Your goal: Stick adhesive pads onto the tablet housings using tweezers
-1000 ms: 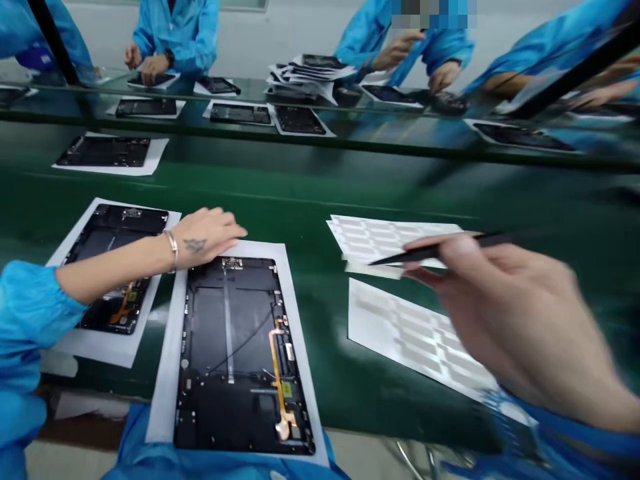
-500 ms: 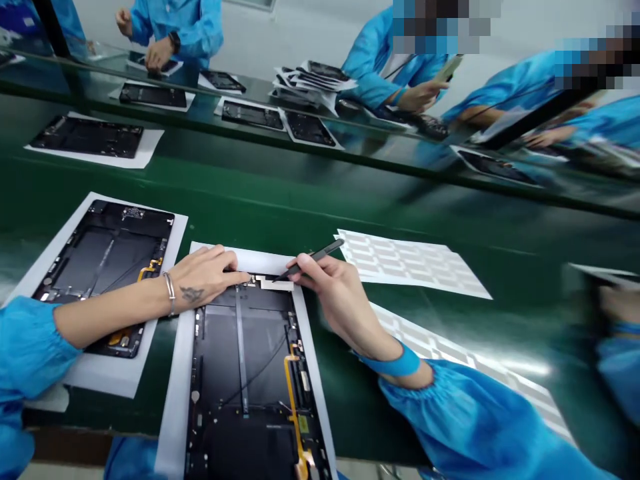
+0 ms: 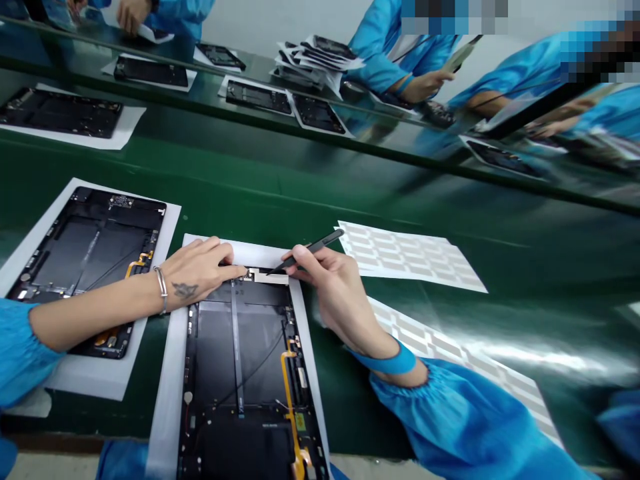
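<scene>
An opened tablet (image 3: pixel 255 347), dark inside with an orange flex cable along its right side, lies on white paper in front of me. My left hand (image 3: pixel 203 270) is closed at its top edge, one digit pressing beside a pale sticker strip (image 3: pixel 270 277). Between the thumb and fingers of my right hand (image 3: pixel 333 283) are black tweezers (image 3: pixel 313 248), slanting down with their tip at the strip. What the curled fingers of my left hand touch underneath is hidden.
Left of me a second opened tablet (image 3: pixel 107 233) lies on paper. Sticker sheets (image 3: pixel 410 257) lie on the green bench (image 3: pixel 240 187) at right. Beyond the bench's raised edge are more tablets, a stack of them (image 3: pixel 315 60) and co-workers in blue sleeves (image 3: pixel 380 47).
The view has shifted slightly, so the bench items sit a little higher and further left. The tweezer tip has moved left along the strip. Both hands stay at the tablet's top edge.
</scene>
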Demonstrator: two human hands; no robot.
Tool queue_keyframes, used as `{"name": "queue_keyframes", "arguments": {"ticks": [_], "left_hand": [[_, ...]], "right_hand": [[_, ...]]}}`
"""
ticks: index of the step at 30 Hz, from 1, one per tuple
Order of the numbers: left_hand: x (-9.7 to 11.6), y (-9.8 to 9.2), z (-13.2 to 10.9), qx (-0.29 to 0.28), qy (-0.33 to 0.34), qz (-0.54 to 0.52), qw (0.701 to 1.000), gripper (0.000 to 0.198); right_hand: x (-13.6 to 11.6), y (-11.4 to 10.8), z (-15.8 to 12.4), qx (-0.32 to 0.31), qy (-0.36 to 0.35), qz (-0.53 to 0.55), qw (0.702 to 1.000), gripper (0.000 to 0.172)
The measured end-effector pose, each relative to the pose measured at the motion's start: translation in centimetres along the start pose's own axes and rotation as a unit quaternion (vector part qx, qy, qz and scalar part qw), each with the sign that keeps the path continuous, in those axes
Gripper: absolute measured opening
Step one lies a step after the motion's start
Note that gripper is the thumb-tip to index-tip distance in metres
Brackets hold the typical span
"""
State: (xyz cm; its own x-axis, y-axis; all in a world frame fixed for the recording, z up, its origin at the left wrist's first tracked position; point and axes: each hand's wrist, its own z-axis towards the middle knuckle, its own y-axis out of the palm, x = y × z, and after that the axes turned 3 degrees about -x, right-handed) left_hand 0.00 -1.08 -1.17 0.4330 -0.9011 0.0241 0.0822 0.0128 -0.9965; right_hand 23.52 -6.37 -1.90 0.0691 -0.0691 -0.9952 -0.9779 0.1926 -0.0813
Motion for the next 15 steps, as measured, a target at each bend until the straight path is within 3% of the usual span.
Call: {"name": "queue_keyframes", "arguments": {"ticks": [15], "left_hand": [[0.04,-0.07,0.04,-0.004,0.002,0.005,1.0,0.032]], "right_hand": [[-0.07,-0.06,0.05,-0.007,0.001,-0.021,1.0,0.042]]}}
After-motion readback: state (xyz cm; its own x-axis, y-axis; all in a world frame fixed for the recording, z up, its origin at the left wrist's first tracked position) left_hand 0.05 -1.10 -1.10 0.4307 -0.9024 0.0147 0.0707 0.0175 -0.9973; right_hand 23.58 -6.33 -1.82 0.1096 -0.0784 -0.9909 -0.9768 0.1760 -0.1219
